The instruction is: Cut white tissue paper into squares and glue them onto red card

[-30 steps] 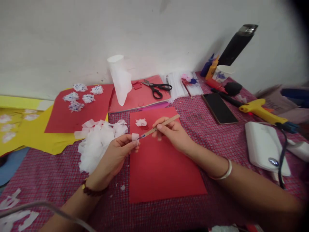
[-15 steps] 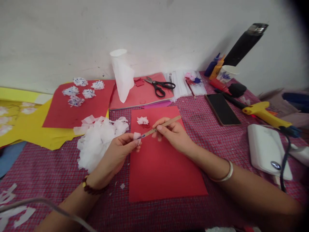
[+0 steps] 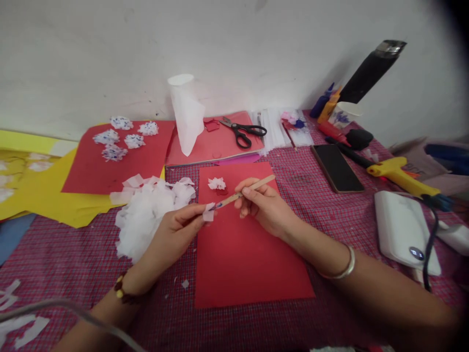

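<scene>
My right hand [image 3: 262, 204] pinches a flat wooden stick [image 3: 229, 199] that slants down to the left. A small white tissue paper square [image 3: 208, 215] is wrapped at the stick's blue-marked tip, and my left hand [image 3: 185, 225] pinches it there between thumb and forefinger. Both hands are over a red paper sheet [image 3: 252, 264]. On that sheet, just beyond the stick, sits a crumpled white tissue tuft [image 3: 217, 183] beside a dark red patch. Left of my left hand lies a heap of white tissue pieces [image 3: 141, 220].
Several blue-speckled tissue puffs [image 3: 114, 152] sit on another red sheet [image 3: 84, 171], back left. Black-handled scissors [image 3: 244, 134] lie behind. On the right are a phone [image 3: 337, 168], a yellow glue gun [image 3: 401, 176] and a white power bank [image 3: 405, 234]. A cable [image 3: 62, 304] crosses the lower left.
The tissue square at the stick's tip now hangs lower, below my left fingertips. My left fingers have shifted their pinch slightly; the right hand still holds the stick.
</scene>
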{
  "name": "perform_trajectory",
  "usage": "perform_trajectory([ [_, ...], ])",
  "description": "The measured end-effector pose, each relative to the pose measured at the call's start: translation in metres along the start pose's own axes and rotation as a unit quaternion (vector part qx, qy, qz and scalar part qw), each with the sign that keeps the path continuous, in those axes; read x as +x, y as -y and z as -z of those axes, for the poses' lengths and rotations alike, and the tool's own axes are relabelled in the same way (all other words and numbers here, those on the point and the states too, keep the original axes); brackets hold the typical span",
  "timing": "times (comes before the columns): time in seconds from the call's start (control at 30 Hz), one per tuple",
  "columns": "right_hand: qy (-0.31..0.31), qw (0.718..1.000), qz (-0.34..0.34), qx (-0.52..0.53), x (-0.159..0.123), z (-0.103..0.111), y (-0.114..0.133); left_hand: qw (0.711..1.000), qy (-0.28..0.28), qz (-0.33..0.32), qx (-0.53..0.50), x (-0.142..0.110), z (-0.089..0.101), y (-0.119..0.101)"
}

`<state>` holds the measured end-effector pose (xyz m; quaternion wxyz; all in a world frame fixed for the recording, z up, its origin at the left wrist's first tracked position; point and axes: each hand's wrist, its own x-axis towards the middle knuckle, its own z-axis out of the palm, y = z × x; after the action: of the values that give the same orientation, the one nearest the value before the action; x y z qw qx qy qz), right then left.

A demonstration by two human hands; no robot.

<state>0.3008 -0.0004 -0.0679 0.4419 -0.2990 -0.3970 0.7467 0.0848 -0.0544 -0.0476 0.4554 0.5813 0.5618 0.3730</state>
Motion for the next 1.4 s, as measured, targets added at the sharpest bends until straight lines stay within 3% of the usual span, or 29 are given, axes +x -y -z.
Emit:
perform_trajectory([
  [0.27,-0.005,1.000,-0.020,0.010,-0.002,-0.006,-0.002,0.989,-0.101,-0.085,0.073,-0.005,-0.007,-0.008],
  [0.37,-0.014,1.000,-0.019,0.010,-0.003,-0.009,-0.004,0.973,-0.120,-0.149,0.129,-0.006,-0.007,-0.006],
  [0.47,-0.032,0.999,-0.033,0.029,-0.006,-0.012,-0.008,0.936,-0.109,-0.249,0.225,-0.006,-0.005,0.000],
  [0.57,-0.037,0.994,-0.074,0.074,-0.011,-0.015,-0.012,0.877,-0.070,-0.367,0.303,-0.007,-0.002,0.007],
  [0.67,-0.017,0.988,-0.103,0.114,-0.014,-0.015,-0.012,0.844,-0.056,-0.422,0.327,-0.008,-0.001,0.008],
  [0.73,-0.006,0.989,-0.091,0.114,-0.014,-0.014,-0.009,0.865,-0.079,-0.387,0.309,-0.009,-0.003,0.004],
  [0.83,0.008,0.997,-0.039,0.060,-0.011,-0.009,-0.005,0.939,-0.098,-0.240,0.228,-0.009,-0.008,-0.003],
  [0.93,0.029,0.999,-0.032,0.016,-0.004,0.000,-0.003,0.988,-0.059,-0.095,0.111,-0.011,-0.018,-0.003],
  [1.0,0.028,0.998,-0.058,0.017,0.002,0.010,-0.001,0.995,-0.003,-0.059,0.078,-0.012,-0.026,0.003],
  [1.1,-0.034,0.998,-0.047,0.013,0.015,0.029,0.006,0.981,0.093,-0.114,0.129,-0.015,-0.034,0.013],
  [1.23,-0.153,0.985,0.062,-0.058,0.028,0.050,0.015,0.952,0.147,-0.195,0.186,-0.014,-0.037,0.019],
  [1.4,-0.140,0.972,0.093,-0.166,0.036,0.050,0.015,0.945,0.151,-0.218,0.192,-0.011,-0.035,0.019],
])
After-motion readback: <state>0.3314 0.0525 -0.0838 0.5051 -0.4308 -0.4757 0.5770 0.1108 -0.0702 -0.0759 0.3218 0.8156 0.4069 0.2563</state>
